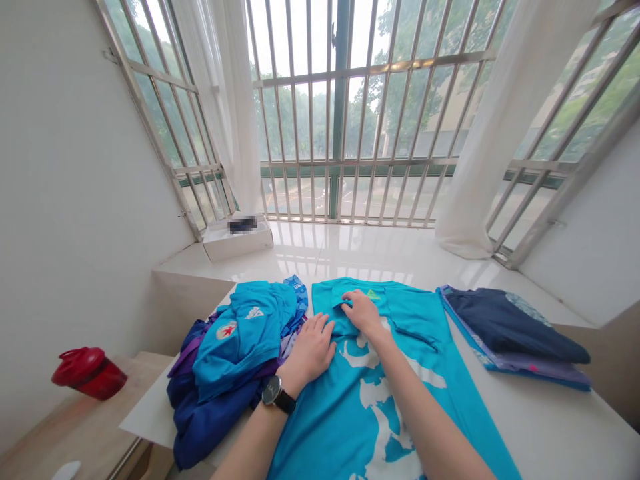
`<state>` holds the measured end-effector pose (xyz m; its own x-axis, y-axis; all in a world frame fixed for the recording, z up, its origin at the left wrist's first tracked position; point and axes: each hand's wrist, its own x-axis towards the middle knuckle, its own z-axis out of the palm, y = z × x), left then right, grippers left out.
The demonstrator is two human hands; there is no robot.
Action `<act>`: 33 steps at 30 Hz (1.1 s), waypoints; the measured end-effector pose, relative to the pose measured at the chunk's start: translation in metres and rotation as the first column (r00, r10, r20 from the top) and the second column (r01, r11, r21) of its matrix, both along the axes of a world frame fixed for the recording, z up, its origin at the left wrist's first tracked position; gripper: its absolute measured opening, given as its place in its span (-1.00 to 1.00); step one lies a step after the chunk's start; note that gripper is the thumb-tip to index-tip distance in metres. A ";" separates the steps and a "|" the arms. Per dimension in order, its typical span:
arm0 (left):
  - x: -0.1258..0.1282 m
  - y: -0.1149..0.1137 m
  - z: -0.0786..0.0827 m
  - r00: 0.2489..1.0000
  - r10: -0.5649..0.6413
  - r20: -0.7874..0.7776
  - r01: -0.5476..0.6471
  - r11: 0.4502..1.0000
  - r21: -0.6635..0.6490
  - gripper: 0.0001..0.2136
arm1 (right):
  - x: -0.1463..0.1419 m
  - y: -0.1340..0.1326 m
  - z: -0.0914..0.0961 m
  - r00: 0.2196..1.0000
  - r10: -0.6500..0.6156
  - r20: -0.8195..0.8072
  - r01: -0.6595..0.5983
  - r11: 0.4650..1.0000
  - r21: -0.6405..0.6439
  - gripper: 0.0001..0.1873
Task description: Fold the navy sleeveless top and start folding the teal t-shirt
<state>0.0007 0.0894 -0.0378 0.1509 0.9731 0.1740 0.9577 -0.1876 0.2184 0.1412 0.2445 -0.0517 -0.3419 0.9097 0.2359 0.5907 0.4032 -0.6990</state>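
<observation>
A turquoise T-shirt (320, 400) with a large white print and a small yellow-green logo lies spread in front of me, its sleeves folded inward. My left hand (311, 343), below a wrist with a black watch (279, 395), rests flat on the shirt's left edge, fingers stretched out. Higher up, my right hand (363, 311) has its fingers bent round the edge of the left-side sleeve, pinching the cloth; the fingertips are partly hidden. Left of my left hand is a loose heap of blue and purple clothes (245, 333).
Folded garments (520, 330) are stacked at the right on the white table (560, 420). A red lidded cup (90, 373) stands on a wooden surface at the left. Behind, a white box (237, 247) sits on the window sill (350, 250), before a barred window with white curtains (480, 173).
</observation>
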 end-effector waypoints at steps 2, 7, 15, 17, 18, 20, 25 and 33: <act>-0.001 -0.001 -0.001 1.000 -0.004 0.007 0.004 1.000 0.010 -0.57 | -0.002 0.002 0.000 0.999 -0.033 -0.006 0.033 0.998 0.048 -0.80; -0.003 -0.004 0.001 0.999 0.006 0.047 -0.006 1.000 0.002 -0.50 | 0.011 0.016 0.001 0.981 -0.179 -0.069 0.185 0.978 0.101 -0.51; -0.001 -0.007 0.008 0.999 0.029 0.035 -0.028 0.998 -0.049 -0.48 | 0.028 0.025 -0.002 0.960 -0.236 -0.148 0.254 0.961 0.113 -0.49; -0.001 -0.007 0.008 0.999 0.031 0.030 -0.029 0.998 -0.063 -0.46 | 0.028 0.026 -0.004 0.959 -0.235 -0.156 0.253 0.961 0.108 -0.50; -0.001 -0.007 0.009 0.999 0.031 0.026 -0.029 0.997 -0.067 -0.45 | 0.029 0.027 -0.006 0.961 -0.232 -0.152 0.248 0.963 0.103 -0.52; 0.000 -0.007 0.008 0.999 0.031 0.013 -0.030 0.997 -0.076 -0.44 | 0.030 0.028 -0.010 0.969 -0.212 -0.127 0.224 0.971 0.088 -0.59; -0.001 -0.007 0.004 0.999 0.022 -0.026 -0.024 0.997 -0.077 -0.50 | 0.033 0.029 -0.016 0.986 -0.158 -0.055 0.161 0.985 0.060 -0.77; 0.000 -0.001 0.008 0.998 0.064 -0.013 -0.065 0.990 -0.128 -0.47 | 0.033 0.026 -0.009 0.987 -0.155 -0.033 0.155 0.988 -0.002 -0.80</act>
